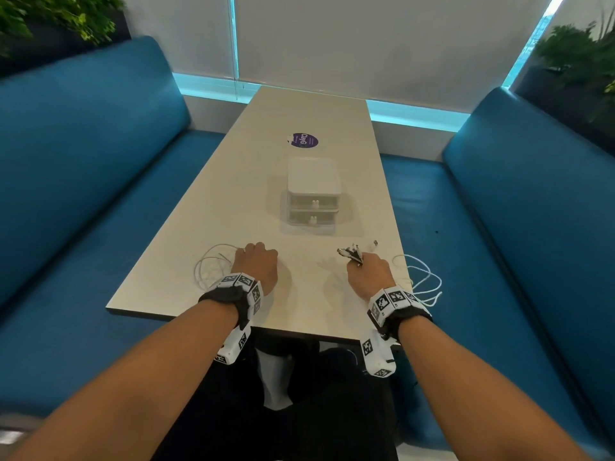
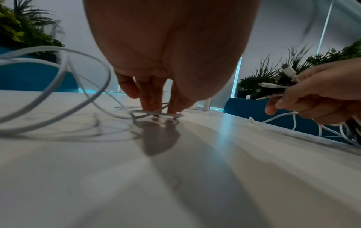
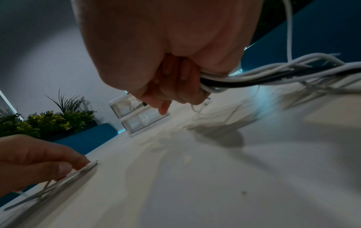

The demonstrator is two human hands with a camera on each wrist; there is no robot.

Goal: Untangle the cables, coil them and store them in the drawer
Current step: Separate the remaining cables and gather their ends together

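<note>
While I sat at the pale bench (image 1: 233, 181), my left hand (image 1: 258, 264) was down on it, near the front edge. Its fingertips (image 2: 150, 106) pressed a thin white cable (image 1: 211, 264) flat onto the bench top. That cable lay in loose loops just left of my hand.

My right hand (image 1: 367, 272) was curled tight round a bunch of cables (image 3: 273, 74), some white and one black. The plug ends (image 1: 352, 252) stuck out past my fingers. The long parts hung over the right edge of the bench, by the blue seat (image 1: 499, 247).

Behind my hands, in the middle of the bench, stood a small white box with two drawers (image 1: 313, 197), one on top of the other. Both drawers were closed. A round purple sticker (image 1: 303, 140) lay just past the box. Green plants (image 1: 579, 58) grew behind the seats.
</note>
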